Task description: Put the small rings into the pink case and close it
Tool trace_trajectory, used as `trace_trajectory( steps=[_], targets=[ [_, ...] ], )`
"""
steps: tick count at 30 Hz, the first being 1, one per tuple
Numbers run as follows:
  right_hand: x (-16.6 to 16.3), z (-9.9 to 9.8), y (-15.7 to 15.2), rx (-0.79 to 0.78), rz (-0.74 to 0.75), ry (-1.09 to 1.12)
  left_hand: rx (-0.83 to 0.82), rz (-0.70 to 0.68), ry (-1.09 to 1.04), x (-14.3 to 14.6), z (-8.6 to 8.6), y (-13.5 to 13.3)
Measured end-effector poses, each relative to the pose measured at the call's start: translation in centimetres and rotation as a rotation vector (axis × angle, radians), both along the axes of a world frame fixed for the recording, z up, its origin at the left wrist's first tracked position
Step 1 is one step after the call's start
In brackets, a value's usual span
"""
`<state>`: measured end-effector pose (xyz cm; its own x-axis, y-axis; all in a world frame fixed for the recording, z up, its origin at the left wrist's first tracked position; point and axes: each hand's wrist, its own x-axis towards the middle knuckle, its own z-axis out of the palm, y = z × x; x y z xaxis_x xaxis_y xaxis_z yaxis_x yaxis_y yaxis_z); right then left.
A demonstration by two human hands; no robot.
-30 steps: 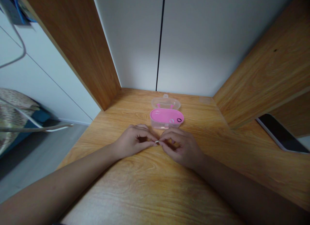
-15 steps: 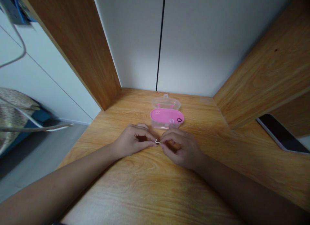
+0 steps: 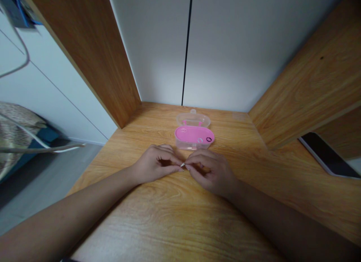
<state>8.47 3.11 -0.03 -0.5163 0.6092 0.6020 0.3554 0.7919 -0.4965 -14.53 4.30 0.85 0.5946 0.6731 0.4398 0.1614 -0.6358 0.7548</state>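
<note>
My left hand [image 3: 153, 164] and my right hand [image 3: 210, 171] rest on the wooden desk [image 3: 169, 217], fingertips pinched together around a tiny pale metal piece [image 3: 183, 164] between them. Both hands have their fingers curled. What the piece is I cannot make out. Just beyond the hands sits a small clear plastic case [image 3: 194, 136] with a pink insert, its lid open toward the wall. A small black ring [image 3: 208, 139] and other tiny bits lie on the pink insert.
Wooden side panels [image 3: 93, 55] wall in the desk nook left and right, with a white back wall [image 3: 225, 47]. A dark phone [image 3: 327, 155] lies on a lower shelf at the right. A chair with cushion [image 3: 17, 134] stands left, beyond the desk edge.
The hands have barely moved; the tiny piece between the fingertips has tilted slightly.
</note>
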Motion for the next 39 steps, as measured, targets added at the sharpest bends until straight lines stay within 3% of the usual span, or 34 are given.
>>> trace_trajectory(
  steps=[17, 39],
  targets=[
    [0.1, 0.1, 0.0, 0.187, 0.068, 0.045, -0.068, -0.045, -0.037, 0.3, 0.5, -0.4],
    [-0.2, 1.0, -0.3, 0.097, 0.031, 0.091, -0.085, -0.090, -0.068, 0.3, 0.2, -0.5]
  ],
)
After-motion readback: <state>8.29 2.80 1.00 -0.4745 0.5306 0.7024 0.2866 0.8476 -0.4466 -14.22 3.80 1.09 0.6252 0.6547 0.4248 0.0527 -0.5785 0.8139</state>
